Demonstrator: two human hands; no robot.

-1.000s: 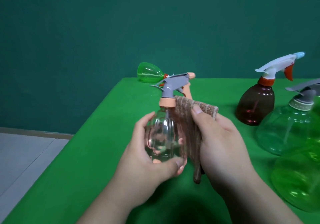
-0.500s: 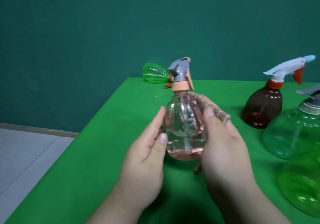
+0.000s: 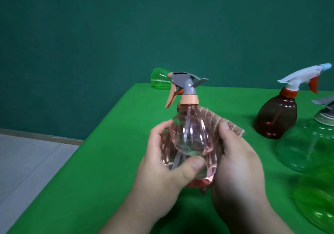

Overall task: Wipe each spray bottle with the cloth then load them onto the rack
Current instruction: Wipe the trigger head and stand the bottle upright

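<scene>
A clear pink spray bottle (image 3: 189, 136) with a grey and peach trigger head is held upright above the green table (image 3: 108, 161). My left hand (image 3: 162, 176) grips its lower body, thumb across the front. My right hand (image 3: 238, 165) presses a brown ribbed cloth (image 3: 213, 121) against the bottle's right and back side. The trigger nozzle points left. No rack is in view.
A dark brown spray bottle (image 3: 276, 118) with a white head stands at the right. Two green bottles (image 3: 305, 147) (image 3: 318, 197) sit at the right edge. Another green bottle (image 3: 160, 79) lies at the table's far corner. Grey floor lies left.
The pink bottle has been turned in my hands: its nozzle swung from pointing right to pointing left. My left thumb now lies across the front, and the cloth stays on the right side.
</scene>
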